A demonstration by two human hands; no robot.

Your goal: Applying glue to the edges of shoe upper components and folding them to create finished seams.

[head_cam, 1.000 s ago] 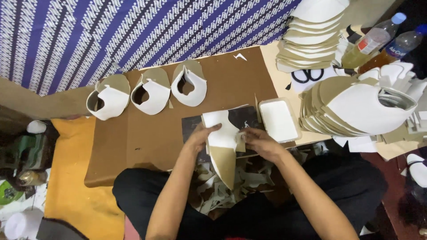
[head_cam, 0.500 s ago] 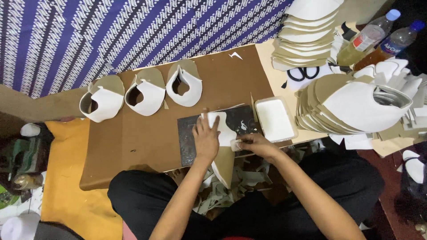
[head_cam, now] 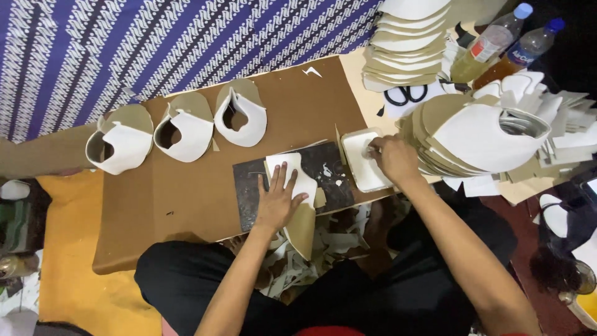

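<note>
White cut pieces [head_cam: 289, 174], brown board [head_cam: 186, 199], blue-and-white patterned cloth [head_cam: 155, 43], yellow floor mat [head_cam: 68, 274].

A: List the items on the brown board [head_cam: 186, 205].

B: Three formed shells, white outside and tan inside, stand in a row along its far edge: left shell [head_cam: 119, 144], middle shell [head_cam: 185, 127], right shell [head_cam: 241, 112]. A small white paper scrap [head_cam: 312, 71] lies apart, near the far right corner.

A: And to the right?

B: A tall stack of flat cut pieces [head_cam: 407, 43] stands at the top. Black-handled scissors [head_cam: 405, 94] lie just below it. A fanned heap of tan and white pieces [head_cam: 479, 134] lies near them. Two plastic bottles [head_cam: 497, 40] with blue caps lie side by side behind.

A: Background?

B: Blue and white patterned cloth [head_cam: 155, 43] hangs behind the board. Offcuts [head_cam: 311, 261] lie beneath its near edge.
</note>
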